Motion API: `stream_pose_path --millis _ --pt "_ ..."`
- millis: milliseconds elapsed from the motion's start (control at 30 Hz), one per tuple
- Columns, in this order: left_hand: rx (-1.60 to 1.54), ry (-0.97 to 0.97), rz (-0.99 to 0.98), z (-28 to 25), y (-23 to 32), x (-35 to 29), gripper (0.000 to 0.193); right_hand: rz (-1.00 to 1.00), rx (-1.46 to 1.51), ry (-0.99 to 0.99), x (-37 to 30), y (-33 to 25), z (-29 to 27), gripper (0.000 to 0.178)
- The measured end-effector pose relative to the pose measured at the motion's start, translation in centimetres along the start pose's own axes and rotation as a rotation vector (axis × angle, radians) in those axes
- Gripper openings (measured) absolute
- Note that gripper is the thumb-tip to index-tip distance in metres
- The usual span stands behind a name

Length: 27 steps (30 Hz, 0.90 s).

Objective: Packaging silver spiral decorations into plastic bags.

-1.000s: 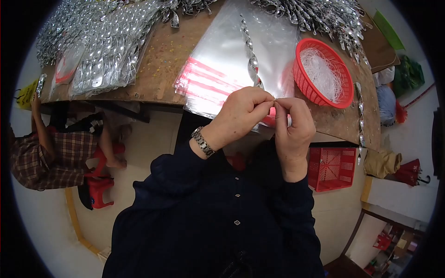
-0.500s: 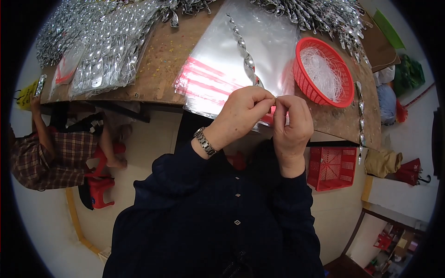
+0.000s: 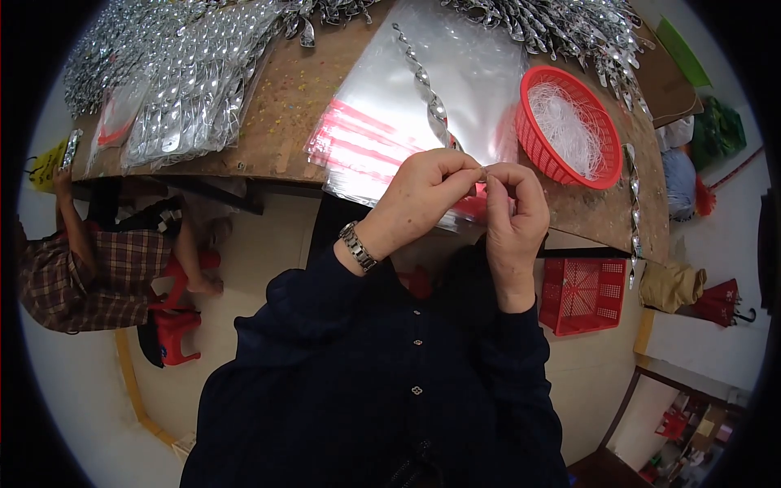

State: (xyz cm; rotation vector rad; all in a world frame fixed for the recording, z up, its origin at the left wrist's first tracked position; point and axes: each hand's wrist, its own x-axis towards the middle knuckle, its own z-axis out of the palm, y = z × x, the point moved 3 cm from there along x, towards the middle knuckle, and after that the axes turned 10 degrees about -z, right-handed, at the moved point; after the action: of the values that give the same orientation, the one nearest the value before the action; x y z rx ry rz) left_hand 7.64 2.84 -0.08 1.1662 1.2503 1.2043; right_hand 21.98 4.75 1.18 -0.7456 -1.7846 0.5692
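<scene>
A shiny silver spiral strip (image 3: 436, 107) lies over a stack of clear plastic bags (image 3: 480, 61) with red-striped ends. Its near end goes behind the fingers of my left hand (image 3: 419, 193), which is closed on it, thumb and forefinger pinched. My right hand (image 3: 518, 220) is closed in a pinch right beside, its fingertips meeting those of the left. Whatever sits between the right fingertips is too small to make out. To the right of the hands stands a red plastic basket (image 3: 537, 153) with fine white threads (image 3: 565, 122) in it.
Piles of silver spirals (image 3: 203, 89) cover the table's far left, with more (image 3: 561, 32) at the back right. A single spiral (image 3: 634, 203) hangs over the right edge. Below stands a red crate (image 3: 582, 297). Another person (image 3: 106, 276) sits at left near a red stool (image 3: 175, 333).
My right hand's fingers have shifted slightly, the forefinger now reaching further over toward the left fingertips. The spiral has moved a little up and left.
</scene>
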Motion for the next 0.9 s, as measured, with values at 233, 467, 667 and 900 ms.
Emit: stream_pose_path --millis 233,467,667,900 --pt "0.002 -0.017 -0.014 0.0 -0.17 0.09 0.024 0.117 0.114 -0.065 -0.22 0.87 -0.31 0.005" --pt "-0.041 -0.06 0.005 0.07 -0.02 0.15 0.022 0.161 0.202 -0.05 -0.19 0.77 -0.36 0.006" --pt "-0.035 -0.098 -0.027 0.05 0.23 0.0 0.015 0.174 0.27 0.007 -0.01 0.55 -0.35 0.004" --pt "-0.061 -0.055 -0.053 0.09 0.27 0.05 0.019 0.281 0.353 -0.032 -0.37 0.54 -0.85 0.019"
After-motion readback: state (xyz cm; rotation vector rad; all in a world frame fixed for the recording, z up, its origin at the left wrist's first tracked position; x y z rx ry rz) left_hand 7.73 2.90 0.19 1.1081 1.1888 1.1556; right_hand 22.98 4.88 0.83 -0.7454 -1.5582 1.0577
